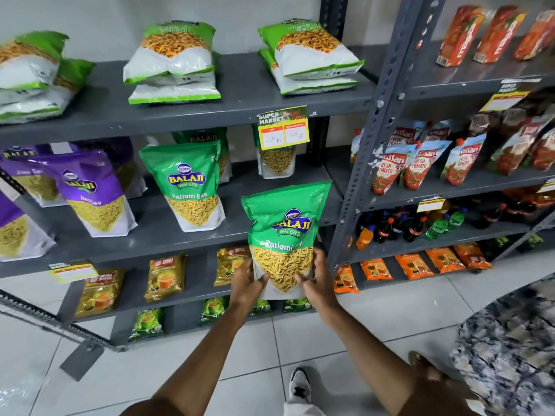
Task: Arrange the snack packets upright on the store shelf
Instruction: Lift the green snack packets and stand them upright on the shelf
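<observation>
Presently, the left hand [247, 283] and right hand [318, 283] are both closed around the lower corners of a green snack packet [283, 232], holding it upright in the air just in front of the middle shelf [168, 235]. On that shelf, to the left, a matching green packet [187, 187] stands upright, with purple packets [90, 196] beyond. Flat green-and-white packets [174, 61] lie stacked on the shelf above.
</observation>
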`<action>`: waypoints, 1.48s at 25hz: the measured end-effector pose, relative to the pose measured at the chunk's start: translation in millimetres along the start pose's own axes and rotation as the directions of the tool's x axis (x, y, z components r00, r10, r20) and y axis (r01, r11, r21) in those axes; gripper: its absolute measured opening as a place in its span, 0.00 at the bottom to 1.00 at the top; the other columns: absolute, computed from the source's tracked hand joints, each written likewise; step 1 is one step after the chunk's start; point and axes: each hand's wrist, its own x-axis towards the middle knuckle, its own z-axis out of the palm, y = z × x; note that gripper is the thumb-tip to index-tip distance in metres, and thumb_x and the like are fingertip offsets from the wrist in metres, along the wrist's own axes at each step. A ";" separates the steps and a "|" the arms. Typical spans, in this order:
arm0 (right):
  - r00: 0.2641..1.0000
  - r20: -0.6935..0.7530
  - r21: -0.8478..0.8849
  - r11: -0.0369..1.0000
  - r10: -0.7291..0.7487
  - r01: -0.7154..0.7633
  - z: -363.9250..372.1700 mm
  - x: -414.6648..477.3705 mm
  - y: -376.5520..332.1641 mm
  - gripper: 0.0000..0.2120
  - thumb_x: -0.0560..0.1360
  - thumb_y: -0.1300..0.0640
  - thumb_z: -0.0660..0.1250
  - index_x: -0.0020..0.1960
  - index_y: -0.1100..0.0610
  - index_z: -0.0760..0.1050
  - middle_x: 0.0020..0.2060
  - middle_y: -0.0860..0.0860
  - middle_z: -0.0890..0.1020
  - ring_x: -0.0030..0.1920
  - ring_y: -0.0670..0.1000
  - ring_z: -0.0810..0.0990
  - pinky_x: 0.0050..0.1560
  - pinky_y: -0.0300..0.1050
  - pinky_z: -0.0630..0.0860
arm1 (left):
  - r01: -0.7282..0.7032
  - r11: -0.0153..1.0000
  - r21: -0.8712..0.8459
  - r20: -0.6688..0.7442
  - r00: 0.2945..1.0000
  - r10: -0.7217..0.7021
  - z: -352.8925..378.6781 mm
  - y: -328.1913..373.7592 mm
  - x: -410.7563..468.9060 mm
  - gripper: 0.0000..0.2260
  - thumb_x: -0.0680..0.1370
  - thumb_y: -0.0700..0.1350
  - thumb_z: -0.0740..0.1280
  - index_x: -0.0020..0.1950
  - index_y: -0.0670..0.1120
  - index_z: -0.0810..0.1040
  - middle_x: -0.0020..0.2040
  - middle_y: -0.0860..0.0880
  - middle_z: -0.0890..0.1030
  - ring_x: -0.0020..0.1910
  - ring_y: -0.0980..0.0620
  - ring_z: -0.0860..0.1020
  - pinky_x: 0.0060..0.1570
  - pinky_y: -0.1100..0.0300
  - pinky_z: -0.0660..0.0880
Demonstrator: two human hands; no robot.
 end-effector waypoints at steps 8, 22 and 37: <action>1.000 -0.009 -0.062 0.998 -0.019 0.018 -14.8 124.3 -27.3 0.30 0.73 0.74 0.65 0.71 0.58 0.61 0.65 0.56 0.76 0.66 0.54 0.75 0.65 0.51 0.75 | -0.017 0.983 0.184 -0.055 0.998 0.027 34.5 45.1 109.6 0.14 0.73 0.38 0.70 0.58 0.45 0.77 0.52 0.45 0.85 0.46 0.47 0.83 0.43 0.57 0.79; 0.995 -0.041 -0.128 0.988 -0.086 0.080 -0.5 251.4 -6.9 0.32 0.71 0.71 0.68 0.71 0.55 0.63 0.58 0.46 0.78 0.60 0.47 0.77 0.58 0.38 0.71 | -0.062 0.991 0.121 -0.114 0.991 0.075 68.4 41.6 218.7 0.20 0.73 0.36 0.70 0.63 0.45 0.72 0.58 0.51 0.81 0.58 0.49 0.79 0.48 0.66 0.70; 0.921 -0.057 -0.098 0.920 -0.385 0.379 17.0 262.1 78.8 0.34 0.76 0.61 0.69 0.75 0.45 0.55 0.68 0.36 0.70 0.69 0.35 0.70 0.74 0.51 0.66 | -0.353 0.905 0.239 -0.197 0.895 0.401 51.4 -36.6 240.3 0.21 0.73 0.54 0.71 0.63 0.49 0.77 0.58 0.51 0.83 0.65 0.51 0.76 0.66 0.54 0.72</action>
